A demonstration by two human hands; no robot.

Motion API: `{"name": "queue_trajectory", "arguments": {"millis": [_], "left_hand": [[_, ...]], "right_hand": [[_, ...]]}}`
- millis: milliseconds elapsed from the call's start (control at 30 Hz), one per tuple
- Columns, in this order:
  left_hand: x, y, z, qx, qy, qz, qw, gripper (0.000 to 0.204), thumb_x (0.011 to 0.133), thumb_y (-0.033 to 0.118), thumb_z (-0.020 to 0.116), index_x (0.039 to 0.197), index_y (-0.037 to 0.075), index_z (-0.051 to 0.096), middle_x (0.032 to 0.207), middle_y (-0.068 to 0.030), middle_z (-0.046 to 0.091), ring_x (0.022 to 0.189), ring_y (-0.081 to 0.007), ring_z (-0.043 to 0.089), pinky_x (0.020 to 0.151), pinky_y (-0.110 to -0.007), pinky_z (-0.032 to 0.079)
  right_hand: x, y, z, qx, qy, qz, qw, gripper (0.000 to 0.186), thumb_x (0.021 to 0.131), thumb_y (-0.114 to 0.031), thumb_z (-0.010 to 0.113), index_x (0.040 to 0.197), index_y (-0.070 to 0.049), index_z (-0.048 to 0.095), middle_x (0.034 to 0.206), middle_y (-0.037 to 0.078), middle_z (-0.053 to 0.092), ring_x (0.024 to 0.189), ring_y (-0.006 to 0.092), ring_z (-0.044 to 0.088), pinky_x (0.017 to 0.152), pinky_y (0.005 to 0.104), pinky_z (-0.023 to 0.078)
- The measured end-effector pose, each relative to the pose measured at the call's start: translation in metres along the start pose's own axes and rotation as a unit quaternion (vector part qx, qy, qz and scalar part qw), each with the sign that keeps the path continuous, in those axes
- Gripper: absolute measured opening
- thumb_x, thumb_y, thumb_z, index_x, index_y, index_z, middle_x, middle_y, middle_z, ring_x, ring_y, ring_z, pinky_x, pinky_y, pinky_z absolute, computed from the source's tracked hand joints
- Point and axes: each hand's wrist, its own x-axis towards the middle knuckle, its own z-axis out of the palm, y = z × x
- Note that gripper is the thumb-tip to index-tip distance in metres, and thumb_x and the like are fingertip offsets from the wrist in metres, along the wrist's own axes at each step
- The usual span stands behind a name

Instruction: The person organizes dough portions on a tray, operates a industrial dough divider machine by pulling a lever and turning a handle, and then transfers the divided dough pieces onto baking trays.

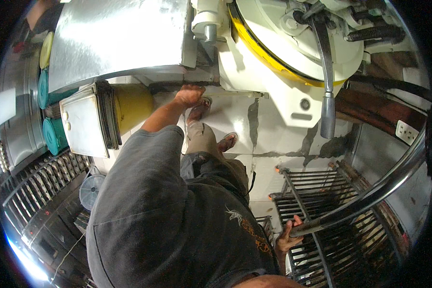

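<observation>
My left hand (pixel 191 95) hangs over the tiled floor with its fingers curled into a loose fist, and I see nothing in it. It is beside my foot, between a metal table and a big cream-coloured machine (pixel 273 72). The machine has a round drum, a yellow band and a lever with a grey handle (pixel 328 115). Low on the right, my right hand (pixel 287 237) is wrapped around the end of a long curved metal bar (pixel 369 192). The bar rises toward the right rim. Part of the right palm is hidden behind it.
A dark slatted rack (pixel 321 206) stands under the bar. At left are a stack of flat trays (pixel 89 115), a yellow bin (pixel 132 103), teal tubs (pixel 55 134) and another rack (pixel 43 187). The metal table (pixel 120 43) fills the upper left. An outlet (pixel 407 132) is at right.
</observation>
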Motion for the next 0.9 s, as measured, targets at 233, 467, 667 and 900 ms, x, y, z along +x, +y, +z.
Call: {"name": "queue_trajectory", "arguments": {"millis": [233, 467, 667, 900], "left_hand": [[0.004, -0.003, 0.001, -0.011, -0.042, -0.031, 0.999, 0.044, 0.095, 0.03, 0.053, 0.136, 0.016, 0.056, 0.122, -0.0196, 0.067, 0.115, -0.0398, 0.064, 0.101, -0.054, 0.049], [0.005, -0.013, 0.021, 0.012, -0.019, -0.026, 0.999, 0.048, 0.097, 0.039, 0.057, 0.138, 0.013, 0.054, 0.133, -0.0196, 0.063, 0.127, -0.0376, 0.058, 0.11, -0.05, 0.041], [0.003, 0.008, -0.017, 0.029, -0.091, -0.025, 0.995, 0.046, 0.097, 0.036, 0.056, 0.136, 0.012, 0.055, 0.131, -0.0191, 0.064, 0.124, -0.0372, 0.06, 0.106, -0.052, 0.046], [-0.001, 0.006, -0.001, 0.023, -0.043, -0.051, 0.997, 0.044, 0.093, 0.027, 0.056, 0.134, 0.011, 0.054, 0.132, -0.0203, 0.062, 0.124, -0.0387, 0.059, 0.106, -0.052, 0.046]], "right_hand": [[-0.003, 0.008, -0.003, 0.08, 0.001, 0.067, 0.995, 0.036, 0.098, -0.025, 0.069, 0.118, 0.004, 0.062, 0.084, 0.002, 0.048, 0.068, 0.0116, 0.037, 0.062, 0.0304, 0.031], [-0.005, 0.027, -0.011, -0.037, -0.025, 0.002, 0.999, 0.04, 0.098, -0.029, 0.069, 0.118, 0.004, 0.061, 0.091, 0.006, 0.055, 0.066, 0.0096, 0.036, 0.059, 0.0273, 0.029], [-0.008, 0.019, -0.006, -0.025, -0.018, 0.013, 0.999, 0.039, 0.097, -0.027, 0.07, 0.119, 0.005, 0.061, 0.1, 0.008, 0.06, 0.066, 0.0128, 0.039, 0.061, 0.0325, 0.033], [0.003, 0.016, -0.007, 0.002, -0.016, -0.013, 1.0, 0.038, 0.096, -0.027, 0.07, 0.114, 0.005, 0.063, 0.081, 0.0, 0.05, 0.068, 0.0115, 0.039, 0.061, 0.0314, 0.03]]}}
